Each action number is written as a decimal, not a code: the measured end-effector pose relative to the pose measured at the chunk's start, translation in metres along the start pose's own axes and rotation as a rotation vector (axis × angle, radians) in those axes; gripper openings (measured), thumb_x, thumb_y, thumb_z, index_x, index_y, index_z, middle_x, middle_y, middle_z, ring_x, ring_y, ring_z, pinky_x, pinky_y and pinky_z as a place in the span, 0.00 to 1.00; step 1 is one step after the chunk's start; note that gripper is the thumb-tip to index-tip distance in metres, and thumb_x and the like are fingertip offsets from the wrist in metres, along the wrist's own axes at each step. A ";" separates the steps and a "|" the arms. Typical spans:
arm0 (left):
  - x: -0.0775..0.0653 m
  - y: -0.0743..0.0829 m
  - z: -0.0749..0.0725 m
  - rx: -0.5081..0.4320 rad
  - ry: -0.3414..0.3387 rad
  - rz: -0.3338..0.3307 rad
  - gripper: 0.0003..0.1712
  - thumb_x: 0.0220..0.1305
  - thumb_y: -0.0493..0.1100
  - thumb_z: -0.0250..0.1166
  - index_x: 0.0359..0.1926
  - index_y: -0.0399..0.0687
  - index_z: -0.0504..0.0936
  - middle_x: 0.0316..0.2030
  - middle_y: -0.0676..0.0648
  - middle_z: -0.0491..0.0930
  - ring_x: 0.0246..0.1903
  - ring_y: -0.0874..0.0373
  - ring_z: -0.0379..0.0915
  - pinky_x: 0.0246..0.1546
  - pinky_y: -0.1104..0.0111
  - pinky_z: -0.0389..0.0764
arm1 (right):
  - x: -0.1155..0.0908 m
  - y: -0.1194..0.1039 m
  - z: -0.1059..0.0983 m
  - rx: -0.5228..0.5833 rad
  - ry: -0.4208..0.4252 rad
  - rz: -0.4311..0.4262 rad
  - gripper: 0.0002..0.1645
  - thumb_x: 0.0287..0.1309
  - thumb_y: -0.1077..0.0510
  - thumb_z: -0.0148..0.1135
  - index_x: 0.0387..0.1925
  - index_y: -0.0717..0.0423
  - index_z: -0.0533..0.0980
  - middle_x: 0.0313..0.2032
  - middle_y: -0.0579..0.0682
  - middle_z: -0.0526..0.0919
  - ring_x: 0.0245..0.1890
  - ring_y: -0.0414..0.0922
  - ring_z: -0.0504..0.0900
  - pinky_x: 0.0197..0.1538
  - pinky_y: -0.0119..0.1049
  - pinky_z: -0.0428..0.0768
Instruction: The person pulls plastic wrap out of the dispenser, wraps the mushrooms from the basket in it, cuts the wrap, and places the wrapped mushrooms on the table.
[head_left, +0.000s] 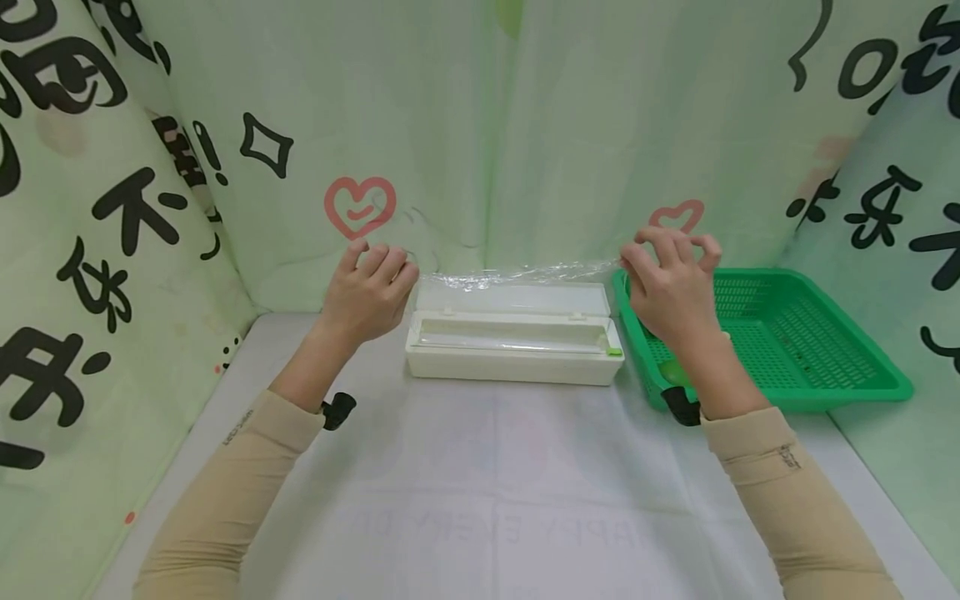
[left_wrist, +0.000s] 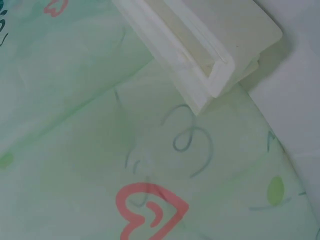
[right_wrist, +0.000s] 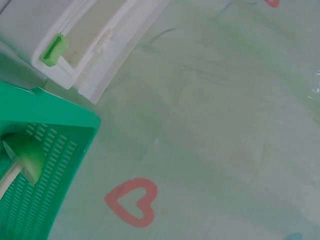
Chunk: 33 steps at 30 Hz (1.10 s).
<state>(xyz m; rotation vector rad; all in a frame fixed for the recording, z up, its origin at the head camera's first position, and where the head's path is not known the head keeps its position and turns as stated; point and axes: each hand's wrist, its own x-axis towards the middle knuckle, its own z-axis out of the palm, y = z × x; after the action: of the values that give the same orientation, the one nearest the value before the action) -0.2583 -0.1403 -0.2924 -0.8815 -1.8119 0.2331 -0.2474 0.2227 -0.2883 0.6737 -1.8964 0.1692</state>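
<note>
Clear film (head_left: 517,275) is pinched at opposite ends by the left hand (head_left: 372,289) and right hand (head_left: 672,285), presumably to limit bunching.

Here's the white-covered table (head_left: 487,467), creased across its spread, faint lettering (head_left: 495,529) showing through down at six o'clock! Up at twelve sits the long white box (head_left: 510,367), flat on its base, lid raised along the far side, and just beside it, out toward two o'clock, the green perforated basket (head_left: 825,402) rests on the cover!
</note>
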 end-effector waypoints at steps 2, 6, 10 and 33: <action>-0.001 0.001 -0.002 -0.006 0.010 0.002 0.10 0.64 0.39 0.44 0.32 0.41 0.70 0.31 0.43 0.69 0.35 0.48 0.65 0.41 0.57 0.67 | -0.002 -0.002 -0.001 0.016 0.043 -0.008 0.04 0.61 0.63 0.52 0.33 0.60 0.73 0.39 0.58 0.73 0.41 0.56 0.69 0.49 0.57 0.54; -0.006 0.005 -0.006 -0.025 0.060 0.020 0.09 0.63 0.39 0.45 0.30 0.40 0.70 0.30 0.43 0.69 0.33 0.48 0.66 0.38 0.57 0.67 | -0.009 -0.009 -0.005 0.042 0.109 -0.029 0.10 0.64 0.58 0.49 0.29 0.59 0.72 0.36 0.58 0.73 0.37 0.56 0.69 0.46 0.57 0.54; -0.013 0.014 -0.010 -0.051 0.114 0.045 0.08 0.62 0.38 0.46 0.28 0.40 0.69 0.29 0.43 0.69 0.30 0.48 0.65 0.36 0.57 0.67 | -0.020 -0.017 -0.013 0.072 0.126 -0.049 0.15 0.66 0.55 0.47 0.27 0.59 0.72 0.34 0.58 0.74 0.35 0.56 0.70 0.43 0.58 0.54; -0.118 0.098 -0.030 -0.300 -0.045 0.190 0.14 0.63 0.40 0.40 0.25 0.46 0.71 0.25 0.50 0.73 0.28 0.55 0.69 0.37 0.63 0.71 | -0.134 -0.071 -0.051 0.412 -0.252 -0.276 0.18 0.66 0.54 0.40 0.24 0.50 0.73 0.31 0.47 0.75 0.34 0.46 0.72 0.41 0.49 0.58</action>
<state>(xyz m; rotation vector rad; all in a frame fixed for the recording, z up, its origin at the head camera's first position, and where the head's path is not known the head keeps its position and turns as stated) -0.1673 -0.1568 -0.4188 -1.2714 -1.8333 0.1018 -0.1321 0.2352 -0.3990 1.2781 -2.0003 0.3147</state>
